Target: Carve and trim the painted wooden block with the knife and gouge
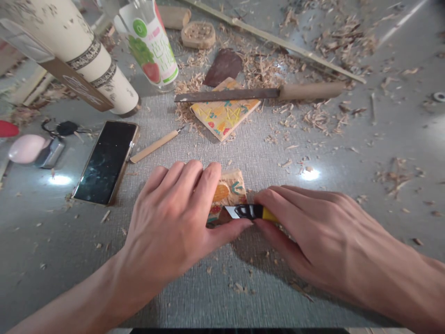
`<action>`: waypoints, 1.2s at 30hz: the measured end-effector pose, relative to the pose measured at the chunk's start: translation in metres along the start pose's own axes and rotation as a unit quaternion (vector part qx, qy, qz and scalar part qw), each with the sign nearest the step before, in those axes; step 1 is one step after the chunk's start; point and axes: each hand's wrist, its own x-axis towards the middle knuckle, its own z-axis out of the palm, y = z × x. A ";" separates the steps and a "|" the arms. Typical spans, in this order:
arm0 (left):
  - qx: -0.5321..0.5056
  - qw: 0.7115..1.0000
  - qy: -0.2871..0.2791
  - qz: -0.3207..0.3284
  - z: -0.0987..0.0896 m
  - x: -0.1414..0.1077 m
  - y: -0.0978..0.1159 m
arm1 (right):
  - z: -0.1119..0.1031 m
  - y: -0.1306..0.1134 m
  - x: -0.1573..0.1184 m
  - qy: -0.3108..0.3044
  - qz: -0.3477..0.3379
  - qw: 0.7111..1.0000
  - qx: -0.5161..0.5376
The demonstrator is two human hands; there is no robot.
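Note:
A small painted wooden piece (233, 182), with orange, green and red marks, lies on the grey table in the middle. My left hand (174, 208) is closed on its left side, the fingers covering part of it and the thumb reaching along its near edge. In my right hand (306, 227) is a yellow and black utility knife (253, 211), gripped between thumb and fingers. Its blade points left over the near part of the piece, close to my left thumb; whether the edge touches the wood is hard to tell.
Beyond my hands, a long blade with a wooden handle (309, 91) rests across a painted board (222, 116). A thin carving tool (155, 146), a phone (106, 162), keys (66, 128) and two cups (151, 51) (104, 69) stand or lie left. Wood shavings (264, 69) are scattered about.

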 end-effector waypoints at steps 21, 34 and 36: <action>-0.038 0.999 -0.017 -0.035 -0.009 -0.001 0.006 | -0.003 -0.018 -0.001 0.020 0.029 0.999 -0.032; -0.078 0.991 -0.038 -0.102 0.002 -0.003 0.005 | 0.006 -0.013 0.000 0.039 0.030 0.998 -0.050; -0.084 0.989 -0.047 -0.113 0.003 -0.002 0.005 | 0.006 -0.010 0.001 0.039 0.025 0.998 -0.051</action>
